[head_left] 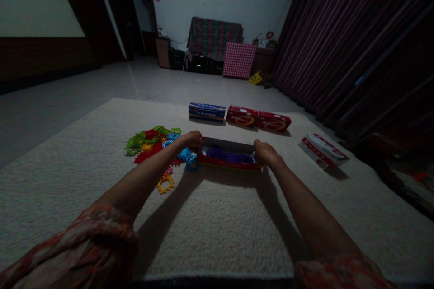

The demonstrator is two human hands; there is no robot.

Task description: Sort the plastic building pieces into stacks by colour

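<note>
An open red box (229, 163) lies on the cream rug in front of me, with purple plastic pieces (230, 155) inside it. My left hand (192, 138) is closed on the box's left end. On the right end, my right hand (265, 151) grips it with fingers curled over the rim. Left of the box lies a heap of green, red, blue and yellow plastic pieces (152, 142), with a yellow one (165, 184) apart and nearer to me.
Beyond the open box stand a blue box (206, 111) and two red boxes (258, 118) in a row. A white and red box (322, 149) lies at the right. The rug (217, 226) ends at bare floor; dark curtains (356, 45) hang on the right.
</note>
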